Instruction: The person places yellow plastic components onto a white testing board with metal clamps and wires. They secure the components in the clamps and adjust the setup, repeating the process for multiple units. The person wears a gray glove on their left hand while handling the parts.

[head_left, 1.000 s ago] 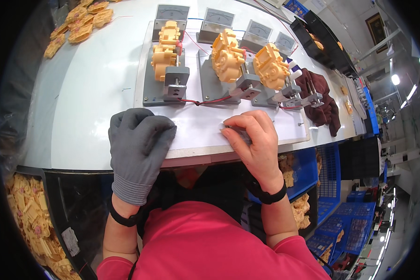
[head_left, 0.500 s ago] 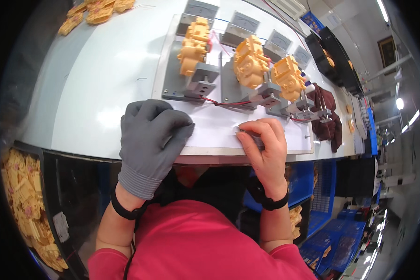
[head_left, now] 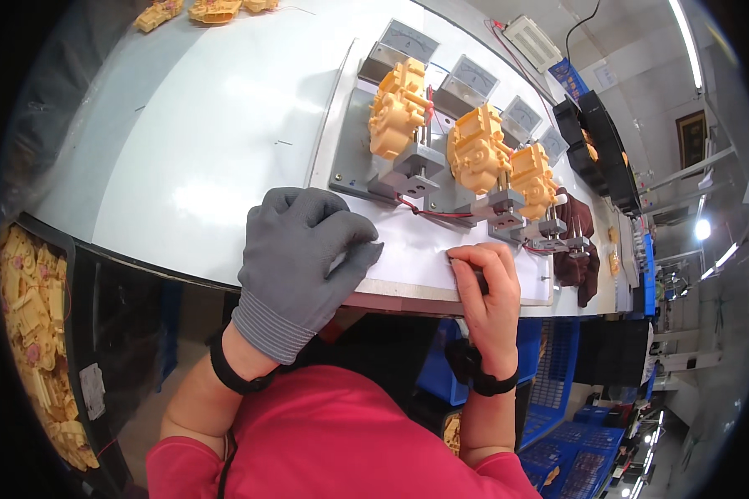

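Observation:
My left hand (head_left: 304,266), in a grey glove, hovers over the white board (head_left: 424,284) at the table's front edge. Its fingers are curled, thumb tip against the forefinger; anything between them is hidden. To its right my bare right hand (head_left: 489,291) pinches thumb and forefinger together, with perhaps a small dark bit at the tips, too small to name. Beyond the hands stand three grey fixtures, each carrying an orange-yellow plastic gear housing: the left housing (head_left: 397,108), the middle housing (head_left: 479,150) and the right housing (head_left: 533,180). Red wires (head_left: 441,214) run along the fixtures' front.
Several needle meters (head_left: 409,39) stand behind the fixtures. A dark brown cloth (head_left: 576,249) lies at the right. More housings (head_left: 215,10) rest at the far left, and a black bin (head_left: 73,349) of them stands below the table's left end. Blue crates (head_left: 549,374) sit below right.
The view has shifted, so fixtures and hands all appear farther right and lower. Both hands keep nearly the same pose; the gap between them looks slightly narrower.

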A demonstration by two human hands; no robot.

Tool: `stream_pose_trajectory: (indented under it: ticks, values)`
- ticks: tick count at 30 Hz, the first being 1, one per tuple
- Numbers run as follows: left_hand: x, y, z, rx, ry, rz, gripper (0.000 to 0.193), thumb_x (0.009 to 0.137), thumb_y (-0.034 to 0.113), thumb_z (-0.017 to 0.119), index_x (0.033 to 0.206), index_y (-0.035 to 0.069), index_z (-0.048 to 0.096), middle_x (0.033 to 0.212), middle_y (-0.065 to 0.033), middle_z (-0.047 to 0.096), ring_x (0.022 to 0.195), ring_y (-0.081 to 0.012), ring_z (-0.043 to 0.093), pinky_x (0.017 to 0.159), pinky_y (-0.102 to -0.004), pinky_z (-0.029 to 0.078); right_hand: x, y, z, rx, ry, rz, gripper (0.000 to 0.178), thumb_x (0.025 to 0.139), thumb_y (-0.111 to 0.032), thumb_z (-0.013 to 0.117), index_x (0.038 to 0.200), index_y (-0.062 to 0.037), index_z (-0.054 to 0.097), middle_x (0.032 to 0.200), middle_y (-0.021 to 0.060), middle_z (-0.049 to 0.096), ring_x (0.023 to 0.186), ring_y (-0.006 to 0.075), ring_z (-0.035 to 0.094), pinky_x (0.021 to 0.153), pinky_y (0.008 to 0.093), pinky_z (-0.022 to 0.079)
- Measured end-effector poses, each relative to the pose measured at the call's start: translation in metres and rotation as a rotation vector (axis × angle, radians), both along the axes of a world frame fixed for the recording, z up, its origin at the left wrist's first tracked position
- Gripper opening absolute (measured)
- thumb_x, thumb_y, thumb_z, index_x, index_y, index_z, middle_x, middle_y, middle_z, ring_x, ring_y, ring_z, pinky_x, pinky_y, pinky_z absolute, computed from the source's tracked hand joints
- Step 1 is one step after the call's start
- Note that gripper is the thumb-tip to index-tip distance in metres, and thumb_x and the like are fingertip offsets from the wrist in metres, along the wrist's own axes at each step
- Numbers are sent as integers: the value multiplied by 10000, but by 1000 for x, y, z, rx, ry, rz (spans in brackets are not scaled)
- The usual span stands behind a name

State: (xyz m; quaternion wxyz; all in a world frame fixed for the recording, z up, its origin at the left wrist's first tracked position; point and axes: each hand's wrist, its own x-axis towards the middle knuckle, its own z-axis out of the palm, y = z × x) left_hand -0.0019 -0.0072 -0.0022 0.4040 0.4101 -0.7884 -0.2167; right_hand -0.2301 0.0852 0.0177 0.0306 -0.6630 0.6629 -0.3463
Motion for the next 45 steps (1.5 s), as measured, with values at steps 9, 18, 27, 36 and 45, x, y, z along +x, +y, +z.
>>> stream_pose_trajectory:
  ticks: [9,18,27,36,45]
  values:
    - [-1,-2,-3,-62,5,12,106,817,262,776,888,200,727,951,10,648,964,-265,572,830,-416,427,-16,14,14,2,-122,-20,175,917,6,662,1092,-8,672,1068,87,606,940,178,583,846,285,476]
    - [-3,-2,-3,-51,35,4,110,799,199,786,883,151,734,954,-47,637,974,-294,552,874,-428,437,-77,31,20,46,3,-289,173,984,-51,607,1127,34,653,1049,111,647,945,196,630,862,300,496]
    - [0,-1,-2,-33,7,-9,107,810,174,778,898,136,730,962,-49,630,979,-287,533,876,-413,438,-71,34,23,181,22,-168,145,980,-59,596,1070,12,686,1048,96,643,1004,211,615,906,313,474]
    - [-2,-1,-7,6,22,-50,166,799,81,771,938,66,682,1016,-118,580,1038,-312,536,908,-433,440,-81,37,15,143,-43,-134,100,938,-80,666,991,2,688,971,92,643,920,214,617,823,314,481]
    - [4,-5,-13,141,12,-83,125,952,69,637,1052,-6,643,1114,-137,566,1101,-272,527,975,-362,430,-92,33,-3,-73,-8,-8,71,922,-124,695,964,-67,687,941,84,617,944,279,587,836,367,480]
